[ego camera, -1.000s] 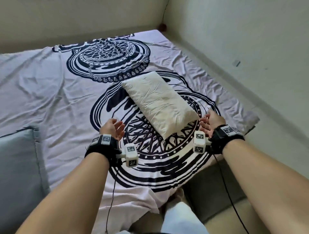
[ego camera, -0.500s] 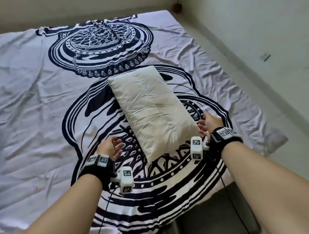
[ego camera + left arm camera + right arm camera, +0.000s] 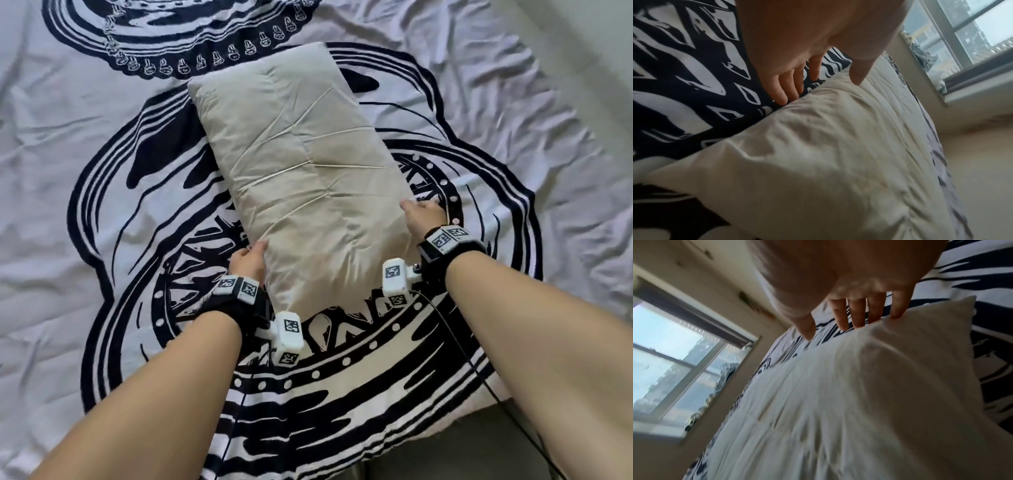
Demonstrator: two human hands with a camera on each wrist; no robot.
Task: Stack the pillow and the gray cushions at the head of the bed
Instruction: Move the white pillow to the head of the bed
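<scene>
I count one cream pillow (image 3: 301, 178) at frame centre, lying on one patterned bedsheet (image 3: 102, 171). Two hands: left hand (image 3: 247, 263), right hand (image 3: 423, 219). One window (image 3: 674, 363) at left.

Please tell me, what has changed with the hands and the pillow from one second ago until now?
Both hands moved forward to the pillow. The left hand now touches its left edge and the right hand its right edge, fingers straight, not yet gripping. The pillow stayed lying flat on the patterned bedsheet.
</scene>
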